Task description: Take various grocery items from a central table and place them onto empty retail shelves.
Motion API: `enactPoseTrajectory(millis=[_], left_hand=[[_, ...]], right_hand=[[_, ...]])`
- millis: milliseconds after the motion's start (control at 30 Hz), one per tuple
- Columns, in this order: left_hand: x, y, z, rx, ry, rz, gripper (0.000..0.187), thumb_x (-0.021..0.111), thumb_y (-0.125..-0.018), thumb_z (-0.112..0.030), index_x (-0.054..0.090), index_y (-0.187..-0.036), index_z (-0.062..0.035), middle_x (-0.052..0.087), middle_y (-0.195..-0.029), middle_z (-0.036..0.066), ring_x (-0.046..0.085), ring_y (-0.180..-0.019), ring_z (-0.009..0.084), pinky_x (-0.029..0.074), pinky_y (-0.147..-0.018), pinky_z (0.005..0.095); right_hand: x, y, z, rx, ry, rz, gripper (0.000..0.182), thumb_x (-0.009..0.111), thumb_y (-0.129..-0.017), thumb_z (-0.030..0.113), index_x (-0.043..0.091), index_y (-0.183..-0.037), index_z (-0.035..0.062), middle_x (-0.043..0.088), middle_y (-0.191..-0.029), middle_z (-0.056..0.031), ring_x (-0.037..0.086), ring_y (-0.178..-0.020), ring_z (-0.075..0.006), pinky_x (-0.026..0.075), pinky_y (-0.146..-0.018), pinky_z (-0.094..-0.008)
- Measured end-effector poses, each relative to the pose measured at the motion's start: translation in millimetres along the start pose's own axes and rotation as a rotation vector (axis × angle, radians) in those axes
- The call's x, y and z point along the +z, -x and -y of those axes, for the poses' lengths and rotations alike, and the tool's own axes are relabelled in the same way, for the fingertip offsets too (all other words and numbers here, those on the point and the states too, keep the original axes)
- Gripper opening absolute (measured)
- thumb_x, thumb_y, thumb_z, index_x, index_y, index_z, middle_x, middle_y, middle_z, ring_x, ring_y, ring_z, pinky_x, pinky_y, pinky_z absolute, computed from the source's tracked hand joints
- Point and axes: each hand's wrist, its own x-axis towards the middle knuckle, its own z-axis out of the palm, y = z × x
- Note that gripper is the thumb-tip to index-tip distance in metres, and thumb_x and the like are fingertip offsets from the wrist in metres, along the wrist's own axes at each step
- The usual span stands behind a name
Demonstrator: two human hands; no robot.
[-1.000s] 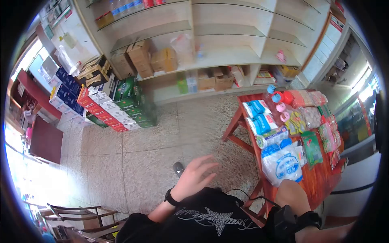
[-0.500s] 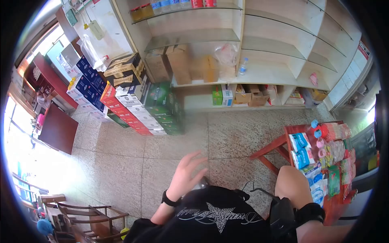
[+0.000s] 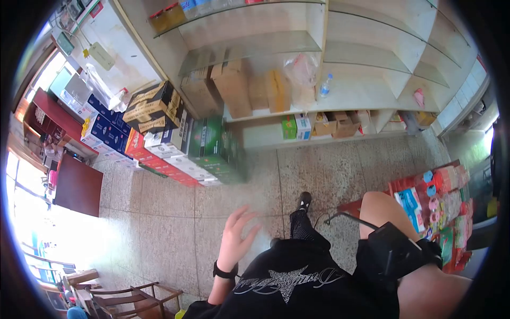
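My left hand [image 3: 238, 238] hangs over the tiled floor with its fingers apart and nothing in it. A black band [image 3: 225, 271] circles its wrist. On the other side, my right hand [image 3: 383, 212] shows as a rounded patch of bare skin close to the camera, its fingers hidden. A black box-shaped device [image 3: 392, 250] with a thin cable lies across my right arm in view. The red table [image 3: 394, 186], with packets and bottles on it, is nearest to that hand. Below me, one dark shoe [image 3: 304, 202] is on the floor.
Stacked drink cartons [image 3: 204, 143] stand at the left, before white shelves [image 3: 366, 90] holding cardboard boxes [image 3: 231, 90] and a water bottle [image 3: 325, 86]. A wooden chair [image 3: 141, 299] is at the lower left, and a brown desk [image 3: 78, 183] stands beyond it.
The view has shifted; the red table sits farther right and the cartons farther left. A foot has come forward into view. My left hand stays open.
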Motion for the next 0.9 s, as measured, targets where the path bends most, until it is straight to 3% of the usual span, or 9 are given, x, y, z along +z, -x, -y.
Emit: enactPoseTrajectory(millis=[167, 400, 467, 500, 533, 633, 733, 800, 900], left_hand=[[12, -67, 5, -0.001, -0.050, -0.077, 0.034, 0.065, -0.079, -0.004, 0.063, -0.113, -0.0053, 0.054, -0.127, 0.017, 0.053, -0.117, 0.0338, 0.042, -0.099, 0.0398], [35, -184, -29, 0.121, -0.012, -0.135, 0.034, 0.065, -0.079, -0.003, 0.063, -0.113, -0.0054, 0.054, -0.128, 0.017, 0.053, -0.117, 0.0332, 0.041, -0.099, 0.0396], [45, -214, -34, 0.138, -0.006, -0.155, 0.035, 0.065, -0.078, -0.002, 0.063, -0.113, -0.0048, 0.054, -0.128, 0.016, 0.053, -0.117, 0.0325, 0.041, -0.099, 0.0391], [49, -230, -37, 0.185, 0.001, -0.148, 0.037, 0.066, -0.078, -0.002, 0.062, -0.114, -0.0042, 0.054, -0.127, 0.016, 0.053, -0.116, 0.0325, 0.041, -0.099, 0.0388], [51, -243, -40, 0.228, 0.008, -0.133, 0.039, 0.066, -0.077, -0.002, 0.061, -0.116, -0.0036, 0.055, -0.127, 0.016, 0.054, -0.116, 0.0325, 0.041, -0.099, 0.0385], [53, -283, -47, 0.280, 0.046, -0.097, 0.045, 0.066, -0.076, -0.002, 0.057, -0.120, -0.0014, 0.056, -0.126, 0.016, 0.055, -0.115, 0.0311, 0.041, -0.098, 0.0376], [53, -325, -43, 0.252, 0.067, -0.067, 0.052, 0.066, -0.076, -0.002, 0.052, -0.126, 0.0002, 0.057, -0.125, 0.016, 0.055, -0.115, 0.0294, 0.042, -0.098, 0.0369], [50, -358, -43, 0.283, 0.053, -0.052, 0.056, 0.066, -0.076, -0.002, 0.049, -0.129, 0.0011, 0.057, -0.126, 0.016, 0.055, -0.115, 0.0282, 0.042, -0.097, 0.0359], [37, -416, -57, 0.420, 0.115, -0.050, 0.057, 0.064, -0.077, -0.001, 0.046, -0.132, 0.0011, 0.055, -0.128, 0.016, 0.054, -0.117, 0.0277, 0.041, -0.100, 0.0357]], right_hand=[[-24, 11, -66, -0.061, -0.026, -0.033, 0.032, 0.047, -0.095, 0.028, 0.050, -0.117, 0.0049, 0.054, -0.116, -0.0087, 0.047, -0.102, -0.0238, 0.034, -0.083, -0.0379], [-66, 17, -174, -0.205, 0.004, -0.198, 0.019, 0.048, -0.096, 0.026, 0.060, -0.095, 0.0109, 0.060, -0.102, -0.0029, 0.051, -0.084, -0.0209, 0.035, -0.071, -0.0350], [-76, 23, -201, -0.036, -0.084, -0.200, 0.020, 0.051, -0.095, 0.028, 0.061, -0.103, 0.0127, 0.061, -0.103, -0.0030, 0.052, -0.086, -0.0199, 0.035, -0.072, -0.0345], [-63, 30, -226, -0.099, 0.071, -0.111, 0.041, 0.056, -0.094, 0.032, 0.052, -0.133, 0.0187, 0.062, -0.108, -0.0030, 0.052, -0.086, -0.0195, 0.035, -0.072, -0.0345], [-68, 37, -241, -0.101, 0.067, -0.105, 0.041, 0.056, -0.094, 0.032, 0.052, -0.133, 0.0187, 0.062, -0.108, -0.0030, 0.052, -0.086, -0.0195, 0.035, -0.072, -0.0345], [-83, 60, -285, 0.325, -0.605, -0.325, 0.046, 0.037, -0.095, 0.034, 0.053, -0.112, -0.0056, 0.055, -0.117, -0.0221, 0.048, -0.115, -0.0311, 0.029, -0.105, -0.0496], [-59, 90, -360, 0.277, -0.077, -0.183, 0.045, 0.037, -0.095, 0.026, 0.045, -0.122, -0.0093, 0.054, -0.120, -0.0227, 0.050, -0.112, -0.0315, 0.033, -0.103, -0.0444], [-38, 107, -400, 0.439, 0.086, -0.185, 0.036, 0.046, -0.089, 0.028, 0.057, -0.102, -0.0033, 0.057, -0.113, -0.0183, 0.051, -0.106, -0.0300, 0.037, -0.092, -0.0393], [-27, 131, -445, 0.568, -0.005, -0.055, 0.036, 0.049, -0.088, 0.022, 0.053, -0.113, -0.0039, 0.055, -0.119, -0.0159, 0.050, -0.111, -0.0253, 0.037, -0.094, -0.0370]])
